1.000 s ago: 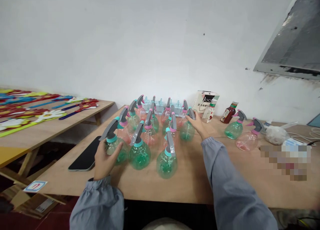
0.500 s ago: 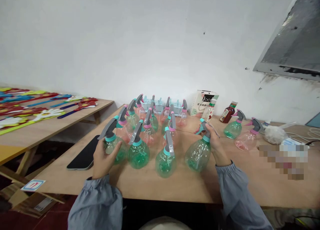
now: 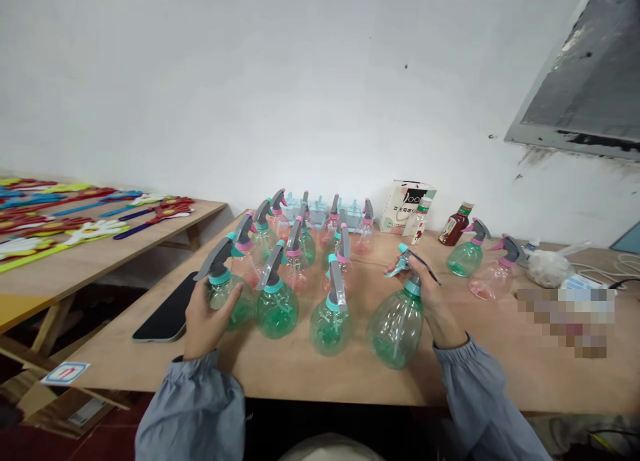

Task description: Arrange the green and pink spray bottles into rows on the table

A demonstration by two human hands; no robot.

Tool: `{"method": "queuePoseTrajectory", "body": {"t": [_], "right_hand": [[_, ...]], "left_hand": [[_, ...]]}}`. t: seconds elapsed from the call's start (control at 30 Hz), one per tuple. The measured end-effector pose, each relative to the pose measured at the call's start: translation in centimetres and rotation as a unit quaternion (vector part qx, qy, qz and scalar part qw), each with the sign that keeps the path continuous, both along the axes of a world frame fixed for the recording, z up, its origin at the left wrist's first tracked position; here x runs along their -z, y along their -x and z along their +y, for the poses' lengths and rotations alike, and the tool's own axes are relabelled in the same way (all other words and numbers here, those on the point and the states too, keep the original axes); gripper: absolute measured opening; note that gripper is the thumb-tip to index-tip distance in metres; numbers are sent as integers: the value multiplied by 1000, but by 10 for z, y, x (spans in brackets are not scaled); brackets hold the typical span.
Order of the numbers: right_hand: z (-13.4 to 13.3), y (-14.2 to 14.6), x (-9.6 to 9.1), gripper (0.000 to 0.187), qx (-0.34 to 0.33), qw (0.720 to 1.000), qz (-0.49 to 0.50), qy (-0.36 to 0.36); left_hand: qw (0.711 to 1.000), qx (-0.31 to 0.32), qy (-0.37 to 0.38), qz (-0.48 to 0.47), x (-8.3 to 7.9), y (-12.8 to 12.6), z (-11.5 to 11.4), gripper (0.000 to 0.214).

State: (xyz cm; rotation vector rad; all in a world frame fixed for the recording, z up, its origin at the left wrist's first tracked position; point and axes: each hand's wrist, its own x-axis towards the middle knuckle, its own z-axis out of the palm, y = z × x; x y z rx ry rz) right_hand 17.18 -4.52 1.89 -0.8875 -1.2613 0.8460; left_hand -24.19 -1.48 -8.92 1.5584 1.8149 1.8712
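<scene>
Several round spray bottles, green and pink with grey triggers, stand clustered on a wooden table (image 3: 500, 374). My left hand (image 3: 206, 319) is wrapped round the front-left green bottle (image 3: 231, 299), which stands on the table. My right hand (image 3: 431, 294) grips the neck and trigger of another green spray bottle (image 3: 396, 327), held at the table's front, to the right of the front row. Next to it in that row are two more green bottles (image 3: 277, 307) (image 3: 330, 324).
A black phone (image 3: 167, 310) lies at the table's left edge. At the back stand a small carton (image 3: 404, 207), a brown sauce bottle (image 3: 454, 226), two more spray bottles (image 3: 467, 255) (image 3: 496, 274) and a plastic bag (image 3: 550, 267). A second table (image 3: 75, 264) on the left carries colourful hand-shaped clappers.
My right hand took a green bottle from the back of the cluster and brought it forward and right to the front row. My left hand stayed on its bottle.
</scene>
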Motion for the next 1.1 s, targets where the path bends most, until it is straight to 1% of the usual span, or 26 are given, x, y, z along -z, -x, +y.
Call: {"method": "queuePoseTrajectory", "body": {"t": [0.07,0.23,0.33,0.4,0.6,0.77,0.83,0.97,1.1], "right_hand": [[0,2,1,45,-13,1000,6,-1],[-1,2,5,46,17,1000,2,0],[-2,2,8,41,-17,1000,-3,9],[-3,2,9,41,-25,1000,5,12],[-3,-2,15,52,35,999,-22,-6],[-7,-4,15,38,20,1000,1,4],[-6,-5,15,38,43,999,-6,-12],[-5,-11,19,42,116,992,-20,-40],[-14,-31,22,36,185,979,-72,-54]], "left_hand": [[1000,-1,-2,0,0,0,0,71],[1000,-2,1,1,-1,0,-1,71],[1000,-4,4,-1,-1,-1,-1,69],[1000,-5,2,-1,-1,-1,-1,70],[1000,-6,-3,8,1,0,0,66],[1000,-4,-1,6,1,1,0,68],[1000,1,1,6,0,0,0,68],[1000,0,3,3,-1,0,-1,67],[1000,-1,5,2,-1,0,-1,66]]}}
